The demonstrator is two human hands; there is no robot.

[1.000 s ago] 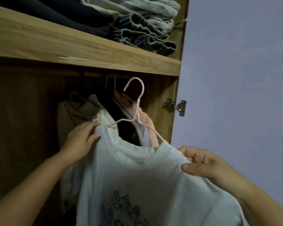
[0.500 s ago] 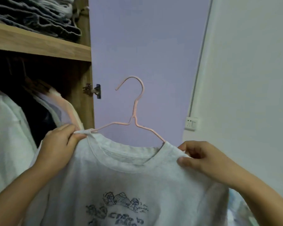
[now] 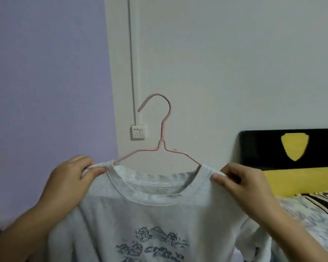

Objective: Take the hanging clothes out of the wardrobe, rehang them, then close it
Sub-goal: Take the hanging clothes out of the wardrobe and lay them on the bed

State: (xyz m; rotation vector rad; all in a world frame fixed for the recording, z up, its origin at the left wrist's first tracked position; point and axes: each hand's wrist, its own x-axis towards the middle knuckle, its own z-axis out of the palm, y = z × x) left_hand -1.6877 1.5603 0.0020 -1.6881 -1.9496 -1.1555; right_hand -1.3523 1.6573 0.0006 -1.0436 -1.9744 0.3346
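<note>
A: Where is the shirt point(image 3: 159, 210) sitting right now?

B: It is hanging on the pink hanger point(image 3: 160, 146), held up in the air between the two hands, with the white wall behind it. The left hand point(image 3: 70, 184) is pinching the shoulder seam just left of the collar, thumb pressing the cloth against curled fingers. The right hand point(image 3: 240, 183) is pinching the other shoulder the same way, just right of the collar.

A: What could be going wrong from here?

B: I'm judging that both grips are taking cloth and maybe not wire, so the hanger could be slipping out through the wide neck if one side dips. The hook, sticking up above the fingers with its opening toward the left hand, is gripped by neither hand and could be swinging into something on a turn.

A: Anything holding things nearby?

B: No wardrobe is showing in this view, so I cannot tell what is inside it. Beyond the right fingers a bed point(image 3: 311, 212) is carrying a patterned cover under a black and yellow headboard point(image 3: 273, 148). Above the left fingers a wall socket point(image 3: 138, 132) is sitting.
</note>
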